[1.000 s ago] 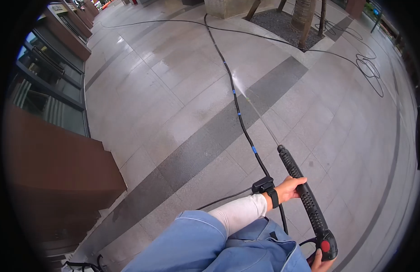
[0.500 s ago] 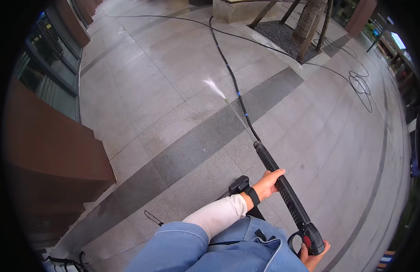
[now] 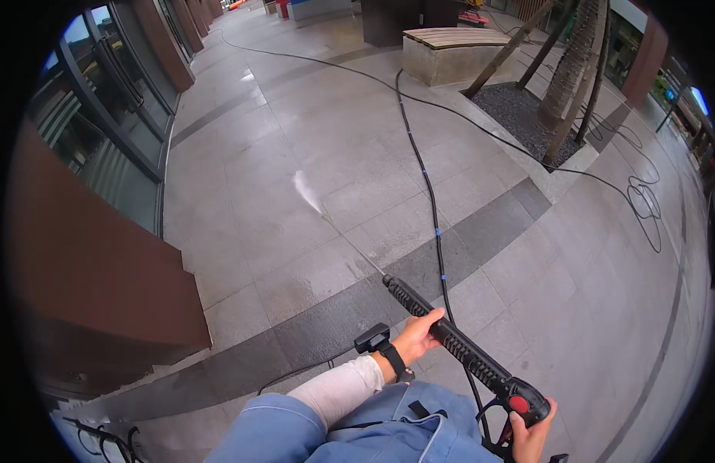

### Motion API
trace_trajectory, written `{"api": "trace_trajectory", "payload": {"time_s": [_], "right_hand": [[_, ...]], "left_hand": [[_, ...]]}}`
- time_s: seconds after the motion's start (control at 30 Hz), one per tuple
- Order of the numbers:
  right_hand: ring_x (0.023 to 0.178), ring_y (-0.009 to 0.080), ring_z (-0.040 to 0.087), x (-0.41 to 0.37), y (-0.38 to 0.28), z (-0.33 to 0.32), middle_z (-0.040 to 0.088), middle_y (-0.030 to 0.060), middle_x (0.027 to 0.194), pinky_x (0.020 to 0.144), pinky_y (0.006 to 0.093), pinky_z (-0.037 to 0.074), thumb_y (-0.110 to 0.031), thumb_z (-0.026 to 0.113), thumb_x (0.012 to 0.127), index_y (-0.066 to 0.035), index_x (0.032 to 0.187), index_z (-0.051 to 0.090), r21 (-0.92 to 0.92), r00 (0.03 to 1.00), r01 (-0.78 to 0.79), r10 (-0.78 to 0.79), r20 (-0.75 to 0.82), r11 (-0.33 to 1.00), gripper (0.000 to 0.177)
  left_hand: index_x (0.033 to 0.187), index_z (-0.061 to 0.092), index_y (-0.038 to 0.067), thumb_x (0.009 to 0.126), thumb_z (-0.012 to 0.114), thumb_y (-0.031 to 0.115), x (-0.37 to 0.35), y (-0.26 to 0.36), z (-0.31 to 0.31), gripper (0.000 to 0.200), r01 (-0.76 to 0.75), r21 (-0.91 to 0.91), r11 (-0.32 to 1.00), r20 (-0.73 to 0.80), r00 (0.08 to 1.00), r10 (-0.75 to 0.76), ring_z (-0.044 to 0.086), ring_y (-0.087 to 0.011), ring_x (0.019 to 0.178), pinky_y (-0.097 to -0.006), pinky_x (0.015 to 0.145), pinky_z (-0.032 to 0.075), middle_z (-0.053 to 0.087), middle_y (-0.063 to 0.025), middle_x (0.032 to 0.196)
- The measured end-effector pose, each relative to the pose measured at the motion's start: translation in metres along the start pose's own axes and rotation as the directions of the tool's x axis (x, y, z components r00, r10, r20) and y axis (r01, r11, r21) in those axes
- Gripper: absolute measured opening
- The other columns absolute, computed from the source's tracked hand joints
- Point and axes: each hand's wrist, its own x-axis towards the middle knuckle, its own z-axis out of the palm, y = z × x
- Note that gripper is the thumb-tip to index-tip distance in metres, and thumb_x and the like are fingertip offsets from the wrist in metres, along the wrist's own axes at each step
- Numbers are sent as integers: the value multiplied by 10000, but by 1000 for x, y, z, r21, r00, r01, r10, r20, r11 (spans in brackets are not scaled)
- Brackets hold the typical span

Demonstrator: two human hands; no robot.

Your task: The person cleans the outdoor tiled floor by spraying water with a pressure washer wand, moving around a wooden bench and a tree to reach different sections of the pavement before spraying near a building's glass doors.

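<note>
Far left: brown panelled wall [image 3: 103, 285] fills the near left edge. Glass doors in dark frames [image 3: 103, 116] run on behind it.
Floor: pale grey stone paving [image 3: 241, 177] with a wet sheen. A dark grey paving band [image 3: 326, 328] crosses it diagonally, low left to upper right.
Spray: white fan of water [image 3: 305, 193] strikes the paving left of centre, beyond the dark band.
Lance: thin metal lance tube [image 3: 356, 248] runs from the spray down-right into the wand's front end.
Clothing: white sleeve [image 3: 334, 390] on the left forearm, above a blue fabric garment [image 3: 357, 432] at the bottom edge.
Wrist: black wrist strap [image 3: 393, 361] carrying a small black box [image 3: 371, 338].
Left hand [image 3: 417, 337]: clenched around the forward part of the wand, fingers wrapped over the ribbing.
Wand: black ribbed pressure-washer wand [image 3: 473, 359], held low centre-right in both hands, slanting up-left over the dark band.
Hose: black hose with blue bands [image 3: 437, 231] lies on the paving, passing under the wand and running far up the frame.
Right hand [image 3: 531, 440]: closed on the wand's rear grip, just below a round red button [image 3: 519, 403].
Background: stone bench with wooden slat top [image 3: 450, 46].
Upper right: dark gravel bed [image 3: 519, 116] holding slanted tree trunks [image 3: 569, 77].
Far right: thin black cable in loose loops [image 3: 643, 201] on the paving.
</note>
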Motion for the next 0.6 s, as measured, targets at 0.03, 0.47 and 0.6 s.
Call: {"api": "trace_trajectory", "payload": {"time_s": [0.03,0.47,0.6], "right_hand": [[582,134,516,22,-15,11,491,107,851,498,249,449,41,598,672,-21,1125,265,276,993,-36,65,-95,960,566],[490,111,471,145,-122,114,523,112,713,415,227,390,-14,577,782,-5,1092,310,117,783,-162,200,-589,980,409],[491,121,473,195,-201,158,524,144,742,417,236,406,-31,572,786,14,1077,316,-372,573,1,-305,-760,928,390]], "left_hand": [[808,526,71,791,605,243,-6,19,-19,190,14,-69,997,-19,1000,-15,590,-221,757,-439,729,488,581,-65,784],[847,498,95,803,563,412,174,169,43,327,170,241,956,324,914,-244,605,-184,710,-391,665,507,586,-57,777],[862,468,90,784,587,410,183,254,103,350,131,313,941,369,896,-248,592,-170,663,-373,633,516,547,-33,758]]}}
